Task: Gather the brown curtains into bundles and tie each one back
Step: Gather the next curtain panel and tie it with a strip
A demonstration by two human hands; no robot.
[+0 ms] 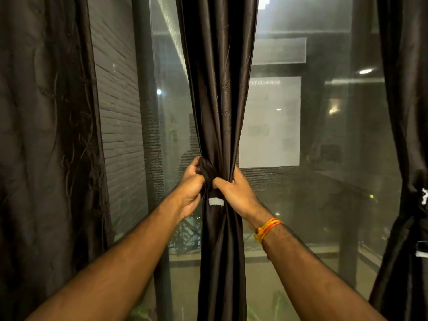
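— Where's the curtain he's working on?

— Dead centre, in front of the window glass [273,126]. The middle curtain [220,89] hangs straight down, long axis vertical, pinched to a narrow waist right where both hands meet.

— And the hands?

— The left hand [191,188] is on the left of the waist, its fingers [195,163] curled in against a dark band of cloth, the tie-back [206,171], that wraps the bundle. The right hand [236,189] is on the other side, clenched around the bundle with the thumb pressing across the front. Both are closed on fabric; neither is loose.

— So which hand does the tying?

— The left, I'd say. The tie lies on its side, just at its fingertips, and a pale patch [216,201] shows directly below. The right looks like it's only holding the gather.

— Any others done?

— The right curtain [407,112] at the edge looks cinched already, with something white at its waist. The left curtain [46,135] hangs loose and ungathered.

— So what matters next?

— Probably pulling the band sideways, across the vertical bundle, while the right hand keeps the folds from spreading.
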